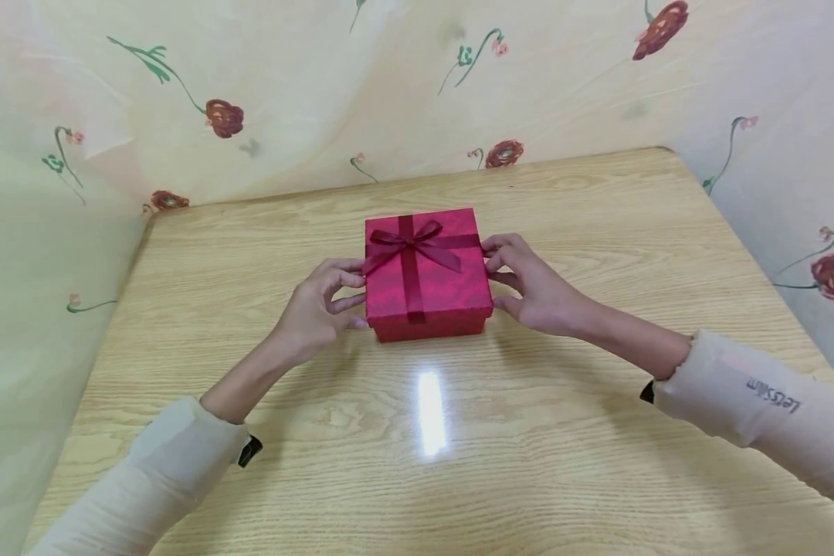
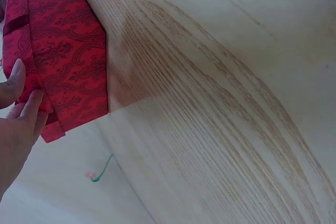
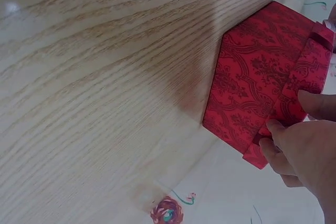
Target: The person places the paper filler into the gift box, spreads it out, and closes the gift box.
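A red gift box (image 1: 428,326) with a dark floral pattern sits on the wooden table, its lid (image 1: 445,286) in place. Dark red ribbon (image 1: 414,289) crosses the lid and is tied in a bow (image 1: 410,243). My left hand (image 1: 317,305) grips the lid's left side, thumb near the front corner and fingers farther back. From the opposite side my right hand (image 1: 531,286) holds the lid in the same way, fingers bent. Both wrist views show the fingertips on the lid's rim, above the patterned box wall (image 2: 73,51). The box's underside is hidden.
The pale wood table (image 1: 347,463) extends around the box, with a bright light reflection in front of it. A cream floral-printed sheet (image 1: 285,93) hangs behind the table's far edge and along both sides.
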A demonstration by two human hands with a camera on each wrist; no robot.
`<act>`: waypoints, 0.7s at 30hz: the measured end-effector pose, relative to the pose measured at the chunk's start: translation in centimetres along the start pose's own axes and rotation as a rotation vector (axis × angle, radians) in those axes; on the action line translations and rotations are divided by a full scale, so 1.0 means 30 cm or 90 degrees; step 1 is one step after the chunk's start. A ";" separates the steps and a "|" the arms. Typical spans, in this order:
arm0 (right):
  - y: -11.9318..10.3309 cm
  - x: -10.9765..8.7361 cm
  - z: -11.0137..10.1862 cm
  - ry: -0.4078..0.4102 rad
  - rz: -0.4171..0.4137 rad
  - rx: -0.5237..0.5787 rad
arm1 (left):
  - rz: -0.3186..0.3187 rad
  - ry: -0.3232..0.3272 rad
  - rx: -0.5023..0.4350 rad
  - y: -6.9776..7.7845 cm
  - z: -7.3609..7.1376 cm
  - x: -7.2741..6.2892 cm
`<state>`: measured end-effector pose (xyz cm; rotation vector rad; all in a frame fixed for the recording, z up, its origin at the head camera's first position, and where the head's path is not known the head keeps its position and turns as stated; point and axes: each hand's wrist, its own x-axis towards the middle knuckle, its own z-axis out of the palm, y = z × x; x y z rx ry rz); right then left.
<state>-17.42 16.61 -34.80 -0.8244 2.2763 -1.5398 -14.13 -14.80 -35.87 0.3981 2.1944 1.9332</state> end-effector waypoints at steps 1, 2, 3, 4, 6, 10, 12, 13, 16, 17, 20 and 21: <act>-0.001 -0.001 -0.003 -0.002 0.002 -0.006 | 0.002 -0.002 0.007 -0.001 0.001 -0.001; -0.003 -0.003 -0.007 -0.004 0.005 -0.021 | 0.003 -0.004 0.020 0.000 0.003 -0.003; -0.007 -0.008 -0.012 -0.007 0.009 -0.047 | 0.005 -0.006 0.041 0.001 0.004 -0.006; -0.011 -0.013 -0.020 -0.010 0.012 -0.081 | 0.008 -0.009 0.074 0.003 0.005 -0.011; -0.023 -0.028 -0.039 -0.012 0.019 -0.173 | 0.008 -0.008 0.171 0.013 0.006 -0.025; -0.052 -0.072 -0.087 0.035 0.030 -0.343 | -0.016 0.025 0.411 0.047 -0.013 -0.062; -0.059 -0.098 -0.110 0.073 0.032 -0.394 | -0.041 0.052 0.493 0.062 -0.034 -0.085; -0.059 -0.110 -0.121 0.090 0.034 -0.418 | -0.052 0.064 0.521 0.067 -0.046 -0.095; -0.052 -0.149 -0.147 0.112 0.065 -0.497 | -0.081 0.088 0.588 0.067 -0.083 -0.122; -0.045 -0.160 -0.153 0.110 0.081 -0.521 | -0.091 0.091 0.608 0.064 -0.093 -0.130; -0.018 -0.184 -0.158 0.088 0.140 -0.575 | -0.122 0.089 0.667 0.045 -0.115 -0.150; -0.008 -0.190 -0.157 0.081 0.154 -0.584 | -0.132 0.087 0.681 0.038 -0.120 -0.155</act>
